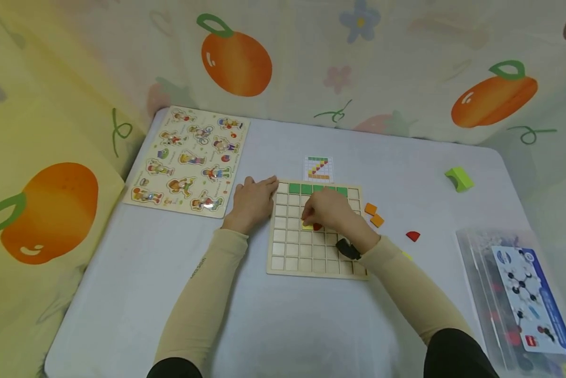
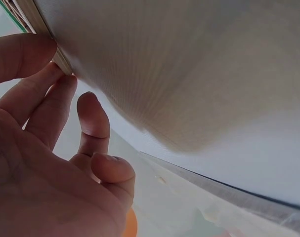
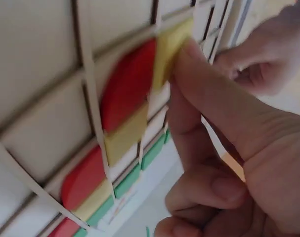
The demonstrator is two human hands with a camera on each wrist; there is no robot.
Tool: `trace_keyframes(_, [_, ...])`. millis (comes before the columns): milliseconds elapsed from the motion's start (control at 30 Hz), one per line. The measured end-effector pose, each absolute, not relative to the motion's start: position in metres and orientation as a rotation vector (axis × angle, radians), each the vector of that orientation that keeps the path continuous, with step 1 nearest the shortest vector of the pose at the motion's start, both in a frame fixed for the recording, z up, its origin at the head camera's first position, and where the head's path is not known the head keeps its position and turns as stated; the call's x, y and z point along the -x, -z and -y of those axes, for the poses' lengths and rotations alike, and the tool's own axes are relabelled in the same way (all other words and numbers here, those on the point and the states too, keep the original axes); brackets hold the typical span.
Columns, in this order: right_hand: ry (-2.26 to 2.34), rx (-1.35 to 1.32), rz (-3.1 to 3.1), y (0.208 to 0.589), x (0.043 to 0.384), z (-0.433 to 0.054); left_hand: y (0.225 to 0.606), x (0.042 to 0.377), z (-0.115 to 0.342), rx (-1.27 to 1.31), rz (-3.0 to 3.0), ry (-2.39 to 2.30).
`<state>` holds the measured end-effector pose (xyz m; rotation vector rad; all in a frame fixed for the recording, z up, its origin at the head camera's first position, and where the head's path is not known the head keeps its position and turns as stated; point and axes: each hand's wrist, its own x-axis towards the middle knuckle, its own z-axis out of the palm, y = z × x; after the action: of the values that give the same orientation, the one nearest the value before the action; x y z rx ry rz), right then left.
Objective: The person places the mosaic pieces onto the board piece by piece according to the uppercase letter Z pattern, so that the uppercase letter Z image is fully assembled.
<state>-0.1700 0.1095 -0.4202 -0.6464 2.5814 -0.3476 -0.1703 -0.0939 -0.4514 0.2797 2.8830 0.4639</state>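
Observation:
A wooden grid board (image 1: 292,251) lies on the white table. At its upper-left corner my left hand (image 1: 253,200) holds the edge; the left wrist view shows the thumb and two fingertips there. Over the middle of the grid, my right hand (image 1: 329,211) pinches a yellow tile (image 3: 171,45) between thumb and index finger, down at a cell. Beside that tile sits a red rounded piece (image 3: 130,81), with another yellow tile (image 3: 126,134) and more red and yellow pieces along a diagonal. Green tiles (image 1: 306,189) fill part of the top row.
A small pattern card (image 1: 324,178) lies behind the board. To the right are orange tiles (image 1: 376,220), a red piece (image 1: 412,236), a lime-green block (image 1: 460,179) and a clear plastic case (image 1: 483,299). A picture puzzle board (image 1: 179,176) lies at left. Printed fabric hangs around the table.

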Motion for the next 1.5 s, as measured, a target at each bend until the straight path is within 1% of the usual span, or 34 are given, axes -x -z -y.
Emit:
trace_keyframes(167, [0.526,0.668,-2.529,0.417,0.166,-0.121,0.452,0.17,0.093,-0.29,-2.886,-0.472])
trace_keyframes(333, [0.632,0.646,-2.558,0.411,0.166,-0.153,0.453,0.17,0.093,-0.298,-2.886,-0.47])
trace_keyframes(533, [0.602,0.505,-2.603,0.411,0.165,-0.198,0.451,0.17,0.094,-0.298,-2.896,-0.465])
trace_keyframes(700, [0.575,0.39,-2.603,0.411,0.154,-0.236,0.449,0.169,0.094,-0.297,-2.897,-0.46])
trace_keyframes(933, [0.465,0.179,-2.611,0.4,0.141,-0.286,0.447,0.168,0.094,-0.299,-2.901,-0.465])
trace_keyframes(1067, [0.358,0.146,-2.633,0.398,0.137,-0.31,0.447,0.168,0.094,-0.292,-2.895,-0.474])
trace_keyframes(1300, [0.357,0.081,-2.563,0.403,0.134,-0.328,0.446,0.169,0.095,-0.292,-2.897,-0.473])
trace_keyframes(1500, [0.351,0.127,-2.589,0.412,0.134,-0.33,0.448,0.168,0.095,-0.296,-2.893,-0.467])
